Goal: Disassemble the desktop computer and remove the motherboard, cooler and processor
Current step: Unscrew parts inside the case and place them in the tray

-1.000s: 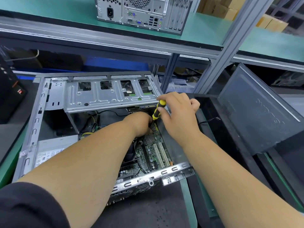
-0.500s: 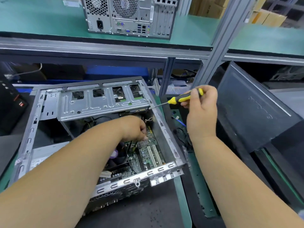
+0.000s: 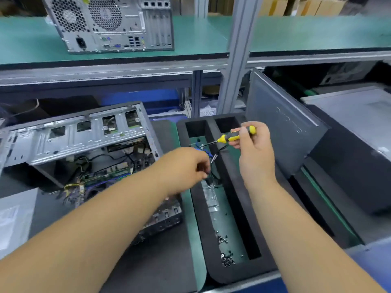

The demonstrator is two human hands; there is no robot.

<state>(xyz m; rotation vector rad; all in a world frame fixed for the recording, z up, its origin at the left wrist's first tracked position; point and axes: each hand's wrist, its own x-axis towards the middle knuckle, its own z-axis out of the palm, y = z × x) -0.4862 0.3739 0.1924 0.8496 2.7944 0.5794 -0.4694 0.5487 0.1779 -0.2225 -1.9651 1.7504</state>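
Note:
The open desktop case (image 3: 84, 136) lies on its side at the left, its motherboard (image 3: 105, 174) and cables showing inside. My left hand (image 3: 186, 166) has come out of the case and hovers over the black foam tray (image 3: 213, 269), its fingertips pinched together; whatever it pinches is too small and blurred to name. My right hand (image 3: 254, 149) grips a yellow-and-black screwdriver (image 3: 234, 136) above the tray, tip pointing left. The cooler and the processor are hidden from me.
The tray holds loose cables (image 3: 211, 157), a metal plate (image 3: 209, 195) and several small screws (image 3: 226, 256). A removed dark side panel (image 3: 281, 123) leans at the right. Another computer tower (image 3: 110, 24) stands on the upper green shelf. A grey case (image 3: 359, 115) sits far right.
My left hand left the case and moved right to the tray. My right hand carried the screwdriver further right. The view swung right.

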